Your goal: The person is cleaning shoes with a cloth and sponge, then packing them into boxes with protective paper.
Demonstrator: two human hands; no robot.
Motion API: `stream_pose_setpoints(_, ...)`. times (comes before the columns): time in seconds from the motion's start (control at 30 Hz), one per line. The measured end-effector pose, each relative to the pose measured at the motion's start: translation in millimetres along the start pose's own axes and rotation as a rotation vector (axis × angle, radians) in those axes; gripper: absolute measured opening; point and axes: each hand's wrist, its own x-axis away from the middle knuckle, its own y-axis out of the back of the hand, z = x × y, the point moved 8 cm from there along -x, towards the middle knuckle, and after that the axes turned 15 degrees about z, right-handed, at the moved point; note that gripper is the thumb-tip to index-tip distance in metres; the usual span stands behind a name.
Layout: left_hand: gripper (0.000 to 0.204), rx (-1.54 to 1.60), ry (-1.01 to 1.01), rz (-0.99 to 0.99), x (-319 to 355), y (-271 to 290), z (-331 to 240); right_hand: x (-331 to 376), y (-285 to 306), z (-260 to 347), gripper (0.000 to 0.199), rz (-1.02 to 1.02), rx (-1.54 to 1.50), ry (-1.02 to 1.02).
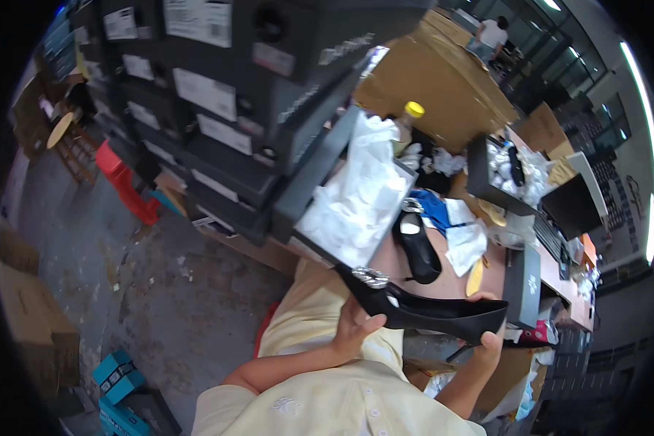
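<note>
A black high-heeled shoe (443, 312) with a sparkling jewelled buckle (370, 277) near its toe is held sideways across my body. My left hand (354, 328) grips it beneath the toe end, thumb against its side. At the heel end, my right hand (489, 336) is closed around the back, with fingers showing above the rim and the thumb below. The matching black shoe (419, 251) rests on the table just beyond. Left of that shoe, an open dark shoebox (320, 174) is filled with crumpled white tissue paper (360, 192).
Tall stacks of dark shoeboxes (218, 94) rise at the left. Another open box (490, 171) with white stuffing stands farther right, near a keyboard (548, 236). A yellow-capped bottle (412, 116) is behind the tissue. A red stool (127, 178) and teal boxes (118, 376) are on the floor.
</note>
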Motion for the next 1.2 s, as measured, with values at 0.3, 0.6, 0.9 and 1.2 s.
stream_pose_setpoints(0.3, 0.069, -0.088, 0.058, -0.042, 3.2, -3.1, 1.1, 7.3, 13.5, 4.7, 0.082, 0.021, -0.015, 0.065)
stream_pose_setpoints(0.6, 0.075, -0.202, 0.137, -0.023, -14.2, -11.2, 20.0, 11.3, 49.5, -25.8, 0.081, -0.008, -0.076, 0.042)
stream_pose_setpoints(0.9, 0.073, -0.384, 0.199, 0.066, -41.3, -9.3, 57.1, 16.8, 100.1, -37.8, 0.079, -0.212, -0.103, 0.041)
stream_pose_setpoints(1.2, 0.081, -0.467, 0.530, -0.134, -126.6, 17.5, 106.0, 17.0, 141.1, -93.9, 0.058, -0.564, -0.363, 0.039)
